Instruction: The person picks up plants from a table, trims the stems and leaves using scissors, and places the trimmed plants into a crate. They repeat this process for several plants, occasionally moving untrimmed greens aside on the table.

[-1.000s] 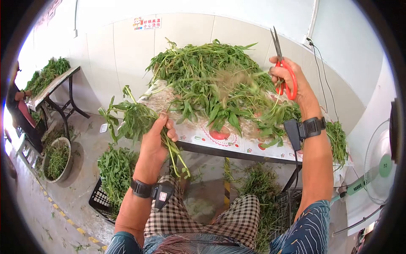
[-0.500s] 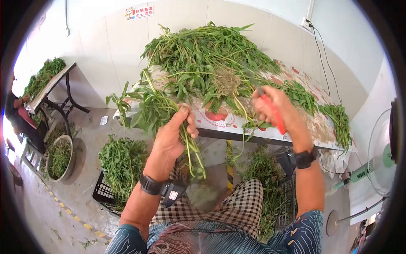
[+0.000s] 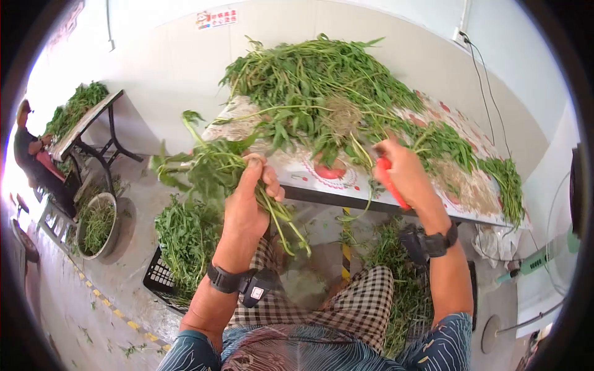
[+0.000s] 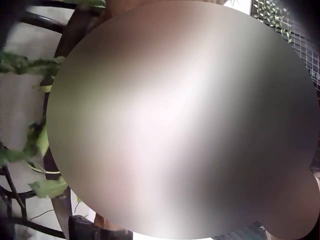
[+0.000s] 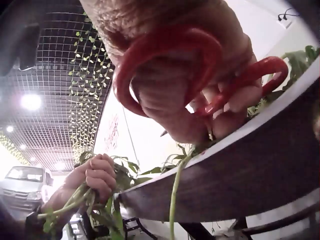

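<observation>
My left hand grips a bunch of leafy green stems, leaves up and left, bare stem ends hanging below the fist. At the table's front edge my right hand holds red-handled scissors; their blades are mostly hidden in the head view. In the right wrist view, the fingers curl around the red handles, and a thin green stem hangs under the fingertips. Just beyond that hand, a brown root clump lies before the large heap of greens. Blurring covers most of the left wrist view.
A patterned cloth covers the table. Below it on the left stands a black crate full of greens, with more trimmings on the floor at right. A basin and another person are farther left; a fan stands right.
My right hand has come down with the scissors from high over the table's right side to its front edge. The left hand, still gripping its bunch, has shifted slightly right.
</observation>
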